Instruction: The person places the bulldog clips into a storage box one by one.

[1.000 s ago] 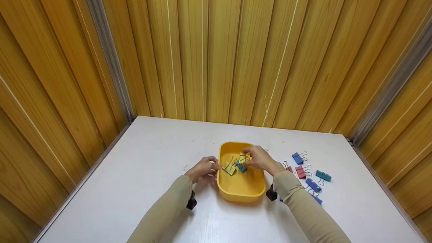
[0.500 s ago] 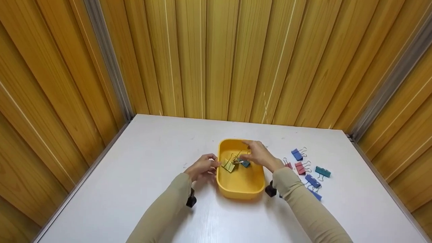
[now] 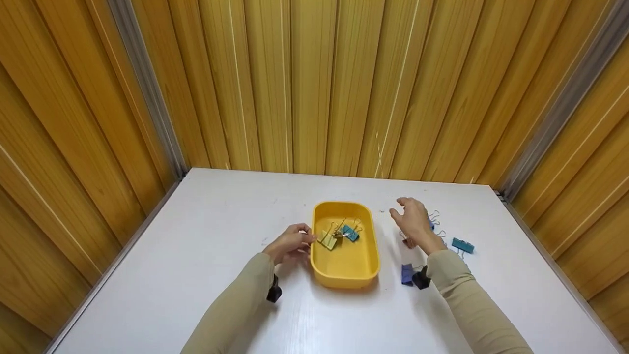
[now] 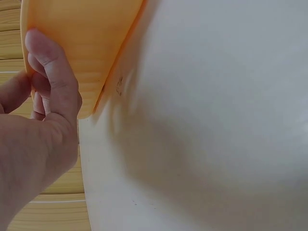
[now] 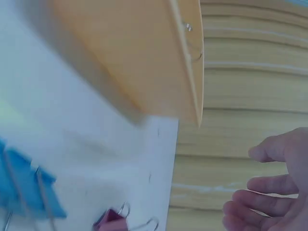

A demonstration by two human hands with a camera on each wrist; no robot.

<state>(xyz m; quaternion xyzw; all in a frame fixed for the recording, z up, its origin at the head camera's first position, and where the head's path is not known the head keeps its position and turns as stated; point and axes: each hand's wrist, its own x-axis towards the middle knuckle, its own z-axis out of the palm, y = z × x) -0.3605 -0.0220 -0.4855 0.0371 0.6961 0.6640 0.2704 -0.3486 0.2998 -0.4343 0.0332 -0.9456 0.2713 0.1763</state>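
Observation:
A yellow plastic bin (image 3: 344, 281) stands on the white table, with a yellow binder clip (image 3: 328, 240), a teal binder clip (image 3: 350, 233) and a gold-looking clip between them inside. My left hand (image 3: 291, 243) is at the bin's left side; in the left wrist view its thumb and fingers pinch the bin's rim (image 4: 86, 53). Right of the bin, my right hand (image 3: 414, 222) hovers over loose clips with fingers spread and nothing held. Below it a reddish binder clip (image 3: 408, 241) shows partly. A pink clip (image 5: 111, 221) and a blurred blue clip (image 5: 29, 185) appear in the right wrist view.
A blue binder clip (image 3: 407, 274) lies near the right wrist's black camera (image 3: 421, 278). Farther right lies another teal binder clip (image 3: 463, 245). A blue clip (image 3: 431, 222) pokes out behind the right hand; the forearm hides others. Wood-patterned walls (image 3: 314, 88) enclose the table.
My right hand has let a clip go in the bin, then moved out over the rim to the right, above the loose clips. The left hand has stayed at the bin's left rim.

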